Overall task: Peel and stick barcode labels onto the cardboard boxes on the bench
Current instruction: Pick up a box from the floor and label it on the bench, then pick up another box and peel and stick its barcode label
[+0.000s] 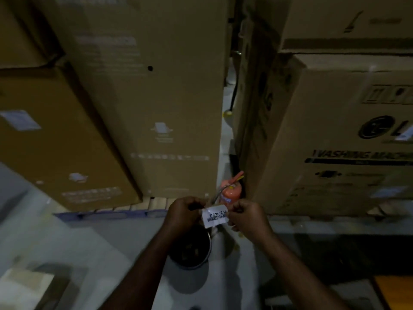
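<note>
Presently we pinch the barcode label between both hands: left hand grips its left edge, right hand its right.

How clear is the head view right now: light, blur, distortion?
Head view: dim throughout; print on the cardboard boxes is blurred; the wide-angle lens tilts them outward; the barcode label held between left hand and right hand is brightest, its text roughly readable.
</note>
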`<action>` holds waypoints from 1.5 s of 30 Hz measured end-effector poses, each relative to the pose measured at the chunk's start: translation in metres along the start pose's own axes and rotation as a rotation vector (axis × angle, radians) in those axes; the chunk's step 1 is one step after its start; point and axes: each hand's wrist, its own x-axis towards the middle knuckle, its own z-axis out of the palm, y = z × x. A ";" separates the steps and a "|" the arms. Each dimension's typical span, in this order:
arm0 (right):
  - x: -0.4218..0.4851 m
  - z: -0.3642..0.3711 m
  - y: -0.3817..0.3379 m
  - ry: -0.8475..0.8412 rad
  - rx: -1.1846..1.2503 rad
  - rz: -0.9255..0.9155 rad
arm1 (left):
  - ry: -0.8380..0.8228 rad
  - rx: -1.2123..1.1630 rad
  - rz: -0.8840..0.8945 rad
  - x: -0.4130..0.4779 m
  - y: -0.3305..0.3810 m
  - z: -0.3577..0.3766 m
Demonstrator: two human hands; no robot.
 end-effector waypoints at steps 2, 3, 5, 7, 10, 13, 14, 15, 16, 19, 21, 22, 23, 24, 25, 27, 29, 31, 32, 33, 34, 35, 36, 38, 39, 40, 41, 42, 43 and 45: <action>0.009 0.029 0.005 -0.033 -0.050 -0.002 | 0.029 0.023 -0.040 0.005 -0.025 -0.014; 0.014 0.043 0.008 -0.043 -0.065 0.004 | 0.055 0.032 -0.061 0.008 -0.039 -0.021; 0.023 0.069 0.011 -0.056 -0.047 0.065 | 0.130 0.031 -0.145 0.012 -0.061 -0.032; 0.033 0.094 0.015 -0.091 -0.040 0.122 | 0.187 0.024 -0.207 0.016 -0.076 -0.040; 0.055 0.126 0.027 -0.131 -0.094 0.132 | 0.249 0.003 -0.284 0.033 -0.100 -0.043; 0.078 0.154 0.046 -0.146 -0.200 0.143 | 0.245 0.030 -0.354 0.057 -0.129 -0.042; 0.087 0.163 0.055 -0.144 -0.246 0.141 | 0.245 0.041 -0.373 0.067 -0.140 -0.040; 0.097 0.172 0.065 -0.143 -0.294 0.143 | 0.251 0.046 -0.389 0.078 -0.152 -0.036; 0.107 0.180 0.077 -0.141 -0.325 0.144 | 0.251 0.058 -0.407 0.088 -0.163 -0.032; 0.141 0.204 0.118 -0.139 -0.415 0.163 | 0.212 0.108 -0.457 0.120 -0.202 -0.016; 0.163 0.218 0.148 -0.153 -0.459 0.204 | 0.171 0.115 -0.486 0.137 -0.231 -0.002; 0.174 0.224 0.163 -0.171 -0.489 0.211 | 0.154 0.115 -0.502 0.144 -0.245 0.005; 0.184 0.229 0.178 -0.205 -0.524 0.225 | 0.145 0.111 -0.524 0.149 -0.258 0.012; 0.193 0.235 0.193 -0.244 -0.549 0.258 | 0.139 0.101 -0.550 0.153 -0.271 0.017; 0.202 0.240 0.204 -0.283 -0.567 0.304 | 0.128 0.091 -0.574 0.156 -0.283 0.021; 0.217 0.251 0.224 -0.336 -0.586 0.339 | 0.093 0.075 -0.620 0.159 -0.303 0.027; 0.229 0.264 0.243 -0.364 -0.620 0.344 | 0.088 0.051 -0.659 0.161 -0.321 0.031; 0.239 0.276 0.258 -0.400 -0.645 0.339 | 0.117 0.050 -0.679 0.163 -0.337 0.035; 0.240 0.280 0.260 -0.408 -0.676 0.322 | 0.124 0.061 -0.684 0.165 -0.344 0.036; 0.242 0.285 0.265 -0.360 -0.693 0.268 | 0.126 0.074 -0.687 0.168 -0.350 0.037; 0.243 0.289 0.265 -0.310 -0.639 0.216 | 0.127 0.085 -0.685 0.171 -0.354 0.038; 0.244 0.291 0.270 -0.377 -0.583 0.224 | 0.125 0.094 -0.684 0.175 -0.358 0.038; 0.245 0.293 0.283 -0.424 -0.587 0.188 | 0.128 0.094 -0.679 0.179 -0.360 0.038; 0.246 0.296 0.290 -0.415 -0.674 0.174 | 0.136 0.076 -0.684 0.187 -0.360 0.037; 0.244 0.296 0.282 -0.407 -0.716 0.180 | 0.142 0.056 -0.696 0.189 -0.358 0.036; 0.242 0.297 0.275 -0.425 -0.708 0.214 | 0.153 0.041 -0.703 0.190 -0.357 0.034; 0.239 0.299 0.272 -0.443 -0.682 0.228 | 0.155 0.028 -0.702 0.190 -0.354 0.031; 0.236 0.303 0.264 -0.462 -0.664 0.236 | 0.155 0.032 -0.697 0.190 -0.351 0.026; 0.233 0.308 0.256 -0.478 -0.659 0.228 | 0.154 0.038 -0.696 0.188 -0.347 0.020; 0.223 0.319 0.241 -0.553 -0.654 0.213 | 0.147 0.062 -0.699 0.179 -0.340 0.002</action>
